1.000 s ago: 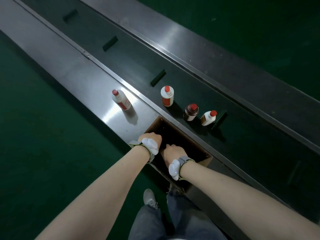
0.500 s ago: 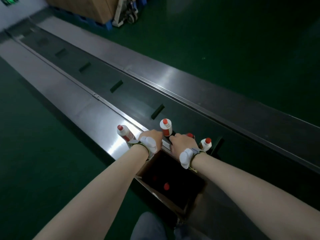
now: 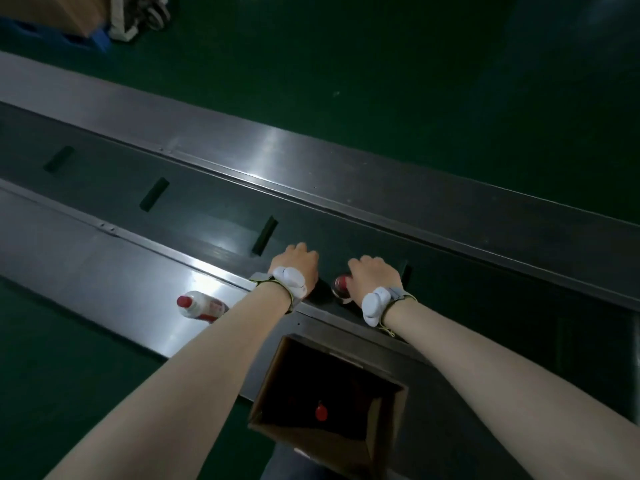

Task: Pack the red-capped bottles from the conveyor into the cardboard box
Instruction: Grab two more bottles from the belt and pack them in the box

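Note:
My left hand (image 3: 296,263) is over the dark conveyor belt (image 3: 207,220), fingers curled downward and hiding whatever is under them. My right hand (image 3: 375,275) is curled the same way a little to the right. A dark bottle with a red cap (image 3: 341,284) stands on the belt, touching the thumb side of my right hand. A white red-capped bottle (image 3: 199,306) stands on the near metal ledge (image 3: 104,271), left of my left forearm. The open cardboard box (image 3: 273,372) sits below the ledge between my forearms, with one red cap (image 3: 321,412) showing in its dark inside.
A far metal rail (image 3: 311,157) runs along the belt's other side, with green floor beyond it. Dark cleats (image 3: 154,194) cross the belt to the left. A blue pallet (image 3: 52,38) carrying cardboard boxes sits at the top left.
Both hands have come up out of the box and reached forward onto the belt. The white bottle and the small bottle on the belt are now hidden by my hands.

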The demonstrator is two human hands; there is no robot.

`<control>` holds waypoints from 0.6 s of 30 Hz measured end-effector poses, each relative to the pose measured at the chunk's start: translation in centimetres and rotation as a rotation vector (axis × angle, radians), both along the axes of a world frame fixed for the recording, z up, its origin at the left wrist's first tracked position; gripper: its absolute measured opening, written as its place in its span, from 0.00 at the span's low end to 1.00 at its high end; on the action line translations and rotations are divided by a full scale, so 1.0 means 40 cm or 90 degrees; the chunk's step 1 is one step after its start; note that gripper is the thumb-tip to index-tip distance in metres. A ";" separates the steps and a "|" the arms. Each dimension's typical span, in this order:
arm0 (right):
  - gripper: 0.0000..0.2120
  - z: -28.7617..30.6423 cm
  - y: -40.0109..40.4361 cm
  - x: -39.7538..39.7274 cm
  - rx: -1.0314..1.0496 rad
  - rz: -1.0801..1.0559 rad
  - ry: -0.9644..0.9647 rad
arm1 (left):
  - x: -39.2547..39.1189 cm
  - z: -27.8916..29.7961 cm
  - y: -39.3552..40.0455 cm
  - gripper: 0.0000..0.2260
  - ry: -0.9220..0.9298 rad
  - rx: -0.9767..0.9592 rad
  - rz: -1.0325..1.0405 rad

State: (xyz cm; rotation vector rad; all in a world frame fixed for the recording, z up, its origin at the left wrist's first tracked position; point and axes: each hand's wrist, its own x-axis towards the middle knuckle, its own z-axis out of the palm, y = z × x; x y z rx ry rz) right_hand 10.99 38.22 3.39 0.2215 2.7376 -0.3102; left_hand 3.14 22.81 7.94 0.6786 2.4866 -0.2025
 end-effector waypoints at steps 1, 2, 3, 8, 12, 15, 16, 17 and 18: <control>0.11 -0.008 0.013 0.002 0.007 -0.009 -0.004 | -0.011 -0.013 0.000 0.15 0.003 -0.001 0.004; 0.11 -0.025 0.031 -0.008 0.016 -0.022 -0.016 | -0.033 -0.035 0.005 0.16 0.003 -0.006 0.002; 0.11 -0.047 0.051 -0.019 0.019 -0.042 -0.031 | -0.059 -0.061 0.009 0.16 -0.001 -0.014 -0.001; 0.13 -0.132 0.104 -0.041 0.022 -0.105 -0.098 | -0.150 -0.162 -0.017 0.19 -0.030 -0.061 0.002; 0.13 -0.174 0.068 -0.068 0.017 -0.091 -0.119 | -0.180 -0.225 -0.059 0.21 -0.043 -0.100 0.009; 0.14 -0.202 0.041 -0.088 0.028 -0.092 -0.137 | -0.193 -0.265 -0.079 0.23 -0.058 -0.121 0.013; 0.15 -0.214 0.033 -0.092 0.032 -0.086 -0.147 | -0.197 -0.279 -0.084 0.24 -0.061 -0.129 0.011; 0.15 -0.225 0.024 -0.094 0.035 -0.078 -0.160 | -0.199 -0.291 -0.088 0.24 -0.066 -0.134 0.011; 0.16 -0.235 0.016 -0.098 0.041 -0.069 -0.170 | -0.202 -0.302 -0.093 0.24 -0.068 -0.136 0.013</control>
